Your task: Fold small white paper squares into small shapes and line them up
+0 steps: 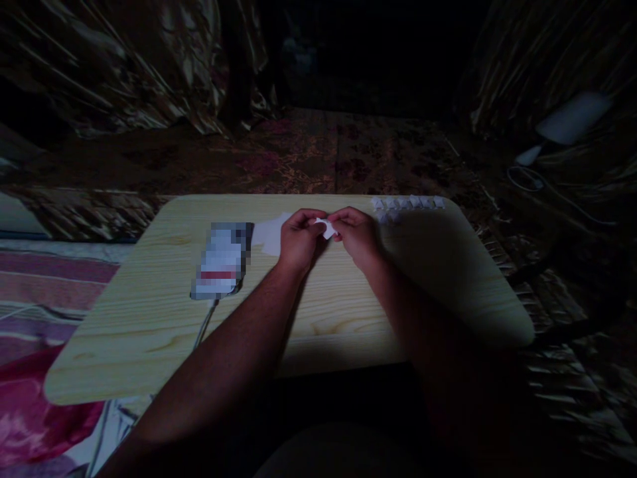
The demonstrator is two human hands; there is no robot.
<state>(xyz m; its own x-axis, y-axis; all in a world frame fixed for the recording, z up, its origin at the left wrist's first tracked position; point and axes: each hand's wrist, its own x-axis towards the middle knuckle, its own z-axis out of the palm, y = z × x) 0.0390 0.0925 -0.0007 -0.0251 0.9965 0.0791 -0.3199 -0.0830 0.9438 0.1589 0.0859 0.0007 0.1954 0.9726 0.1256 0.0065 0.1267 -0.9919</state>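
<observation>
Both hands meet over the far middle of a pale wooden table (348, 312). My left hand (298, 240) and my right hand (357, 236) pinch a small white piece of paper (327, 228) between their fingertips, just above the tabletop. A flat white sheet of paper (269, 236) lies on the table behind my left hand. A row of several small folded white paper pieces (405, 204) sits along the far right edge.
A phone (221, 261) lies on the table to the left with a cable (205, 322) running toward me. Patterned carpet (318, 156) and dark shiny cloth surround the table. A white object with a cord (567, 126) lies at the far right.
</observation>
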